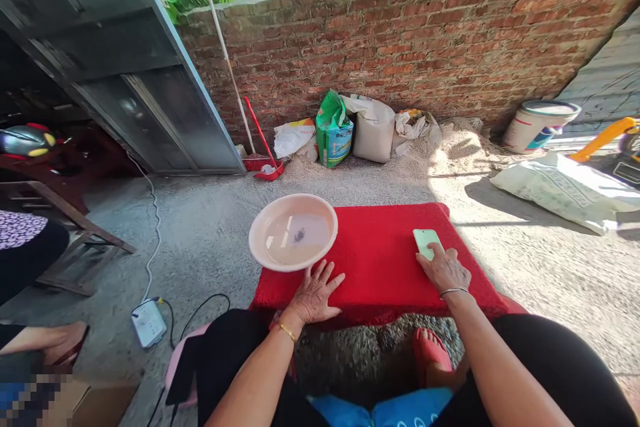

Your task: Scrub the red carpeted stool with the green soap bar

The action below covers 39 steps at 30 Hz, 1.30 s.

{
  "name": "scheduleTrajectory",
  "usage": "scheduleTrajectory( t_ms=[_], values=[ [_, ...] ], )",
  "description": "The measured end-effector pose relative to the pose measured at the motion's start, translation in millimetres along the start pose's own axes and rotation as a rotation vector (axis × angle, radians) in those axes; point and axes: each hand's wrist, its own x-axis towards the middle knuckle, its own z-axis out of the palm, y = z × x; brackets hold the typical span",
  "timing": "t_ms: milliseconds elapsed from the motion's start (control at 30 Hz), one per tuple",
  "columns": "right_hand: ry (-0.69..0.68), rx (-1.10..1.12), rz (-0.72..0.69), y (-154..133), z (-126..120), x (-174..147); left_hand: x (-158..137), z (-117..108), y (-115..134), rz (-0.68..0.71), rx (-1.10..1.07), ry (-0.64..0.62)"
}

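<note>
My left hand (317, 295) lies on the red cloth (377, 260) with its fingers spread. Its fingertips are just below the rim of a pale pink plastic basin (260, 250), perhaps touching it. The basin stands on the left end of the cloth-covered low table and holds water with a small dark patch in it. On the right side of the cloth, my right hand (447, 271) grips the near end of a pale green phone (424, 237), fingers bent over it. The hand partly covers the phone.
A brick wall (390, 40) runs behind, with a green bag (334, 137), a pale sack (375, 133) and a bucket (537, 127) along it. A red dustpan (270, 172) lies by the metal door (145, 100). At left are a power strip (149, 322) and another person's foot (63, 340).
</note>
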Motion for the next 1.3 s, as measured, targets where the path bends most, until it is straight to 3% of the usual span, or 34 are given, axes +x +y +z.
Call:
scheduleTrajectory(
  t_ms=[100,333,400,567,633,933,1000,1200,1300],
  values=[
    [0.009,0.008,-0.028,0,-1,0,0,1,0,0.000,-0.001,0.002],
    [0.007,-0.010,-0.352,-19,18,-19,0,4,-1,-0.007,-0.010,-0.002],
    [0.002,-0.034,-0.313,-14,16,-19,0,4,-2,-0.003,-0.016,-0.004],
    [-0.030,-0.043,-0.031,11,-5,-4,0,5,-3,0.003,-0.022,0.004],
    [-0.022,-0.029,-0.015,14,-7,-2,0,6,-3,0.006,-0.023,0.008],
    [-0.013,-0.013,-0.496,-26,18,-34,-1,3,-2,0.005,-0.020,0.002],
    [-0.005,-0.055,-0.463,-21,15,-31,0,2,-2,0.004,-0.017,-0.001],
    [-0.021,-0.092,-0.124,10,-3,-5,0,5,-2,0.005,-0.024,0.001],
    [0.001,-0.044,-0.173,0,-2,-8,0,6,-3,0.003,-0.020,0.005]
  ],
)
